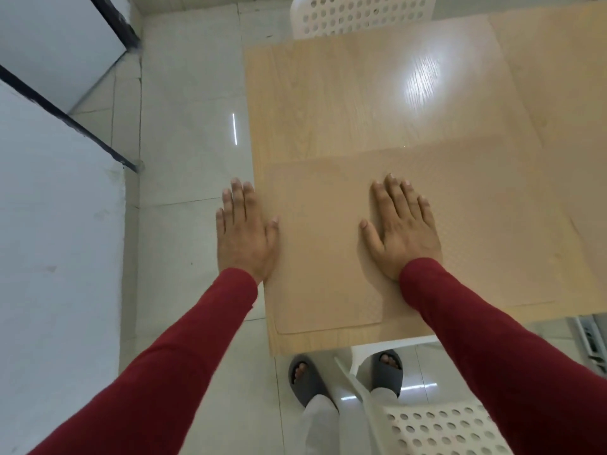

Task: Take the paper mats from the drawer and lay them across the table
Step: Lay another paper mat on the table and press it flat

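A tan paper mat (322, 257) lies flat on the near left corner of the light wooden table (345, 103). More tan mat surface (486, 224) spreads to the right of it, and another mat (558, 77) covers the far right. My right hand (402, 224) rests palm down on the near mat, fingers spread. My left hand (244, 231) hovers flat at the table's left edge, mostly over the floor, its thumb over the mat's edge. Neither hand holds anything. No drawer is in view.
A white perforated chair (361, 14) stands at the table's far side, and another (437, 428) is beside my legs at the near side. White tiled floor (190, 159) lies left of the table. A white cabinet with a dark edge (59, 192) stands at the left.
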